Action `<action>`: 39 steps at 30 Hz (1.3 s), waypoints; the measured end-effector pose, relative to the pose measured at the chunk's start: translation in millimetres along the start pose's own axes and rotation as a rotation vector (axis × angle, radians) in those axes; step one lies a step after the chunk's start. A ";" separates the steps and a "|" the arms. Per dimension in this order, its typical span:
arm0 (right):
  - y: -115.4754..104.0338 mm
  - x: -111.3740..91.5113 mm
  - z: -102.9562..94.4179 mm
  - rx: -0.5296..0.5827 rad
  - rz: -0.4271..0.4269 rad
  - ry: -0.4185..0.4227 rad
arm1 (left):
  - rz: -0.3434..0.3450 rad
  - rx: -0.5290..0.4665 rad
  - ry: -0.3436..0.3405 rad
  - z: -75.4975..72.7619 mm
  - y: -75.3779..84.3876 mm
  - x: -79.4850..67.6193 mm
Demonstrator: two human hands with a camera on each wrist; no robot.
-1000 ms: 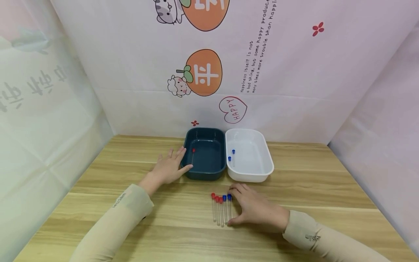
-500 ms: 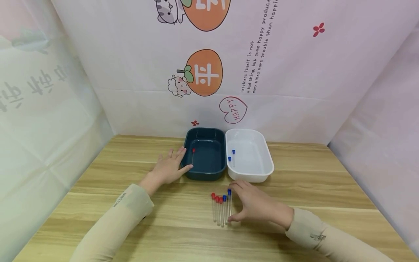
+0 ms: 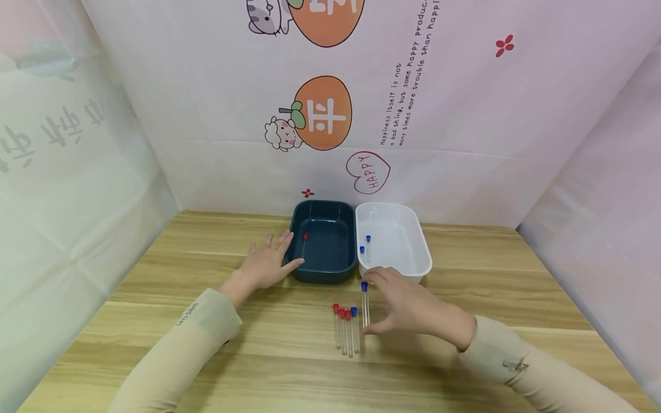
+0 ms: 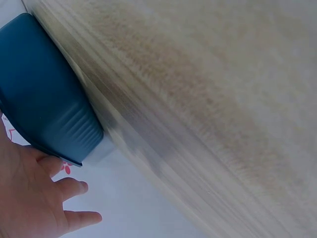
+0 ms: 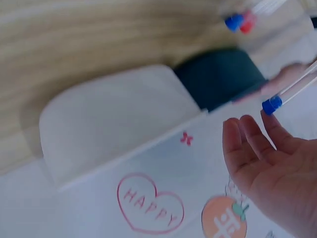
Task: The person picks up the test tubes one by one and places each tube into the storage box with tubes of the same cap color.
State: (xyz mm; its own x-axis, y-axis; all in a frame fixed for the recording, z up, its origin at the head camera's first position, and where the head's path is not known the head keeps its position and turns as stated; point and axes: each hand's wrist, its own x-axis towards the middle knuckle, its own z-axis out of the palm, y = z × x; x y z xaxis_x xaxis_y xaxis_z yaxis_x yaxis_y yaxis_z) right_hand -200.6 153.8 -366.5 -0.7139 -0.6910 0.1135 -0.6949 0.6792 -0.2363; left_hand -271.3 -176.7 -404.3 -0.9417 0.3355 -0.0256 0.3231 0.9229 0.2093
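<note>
My right hand point(image 3: 413, 307) pinches a blue-capped test tube point(image 3: 365, 304) end to end, fingertips at the cap and thumb near the rounded bottom. In the right wrist view the blue cap point(image 5: 272, 104) sits against a fingertip. Just left of it on the table lie three red-capped test tubes point(image 3: 342, 314) and one blue-capped tube point(image 3: 354, 312), side by side. My left hand point(image 3: 263, 267), fingers spread, rests on the left rim of the dark teal bin point(image 3: 325, 277). That bin holds a red-capped tube point(image 3: 305, 236). Two blue-capped tubes point(image 3: 368, 238) lie in the white bin point(image 3: 400, 246).
Both bins stand side by side on the wooden table point(image 3: 480, 269), at its back against a printed white cloth point(image 3: 444, 172). More cloth hangs along the left and right sides. The white bin's front wall is close beyond my right fingers.
My right hand has taken the rightmost blue-capped tube from the row and moved it forward, toward the white bin. The left hand has stayed on the teal bin.
</note>
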 end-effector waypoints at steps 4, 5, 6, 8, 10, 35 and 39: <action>3.7 1.9 -14.5 -0.003 0.014 0.032 | 0.001 0.002 0.002 -0.9 1.0 0.1; 4.8 2.4 -17.4 -0.002 0.021 0.040 | 0.002 0.003 0.003 -1.2 1.2 -0.4; 6.1 2.9 -19.9 -0.004 0.024 0.049 | 0.004 0.003 0.004 -1.5 1.2 -0.4; 9.2 3.9 -23.6 -0.008 0.023 0.063 | 0.003 0.005 0.003 -1.9 1.3 -1.1; 12.3 4.7 -25.9 -0.011 0.023 0.068 | 0.001 0.005 -0.001 -2.4 1.7 -2.2; 58.4 14.3 -32.1 0.119 0.095 0.111 | 0.001 0.019 0.002 0.6 1.1 -1.7; 66.1 14.6 -31.5 0.130 0.116 0.114 | 0.002 0.018 0.001 -0.1 1.2 -1.5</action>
State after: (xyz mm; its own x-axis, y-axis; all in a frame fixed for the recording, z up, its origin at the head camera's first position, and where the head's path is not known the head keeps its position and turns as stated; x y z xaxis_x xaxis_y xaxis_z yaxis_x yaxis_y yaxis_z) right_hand -259.6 196.4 -350.0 -0.7989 -0.5724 0.1845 -0.5955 0.7101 -0.3756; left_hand -269.6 -176.2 -403.9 -0.9412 0.3370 -0.0238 0.3265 0.9255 0.1919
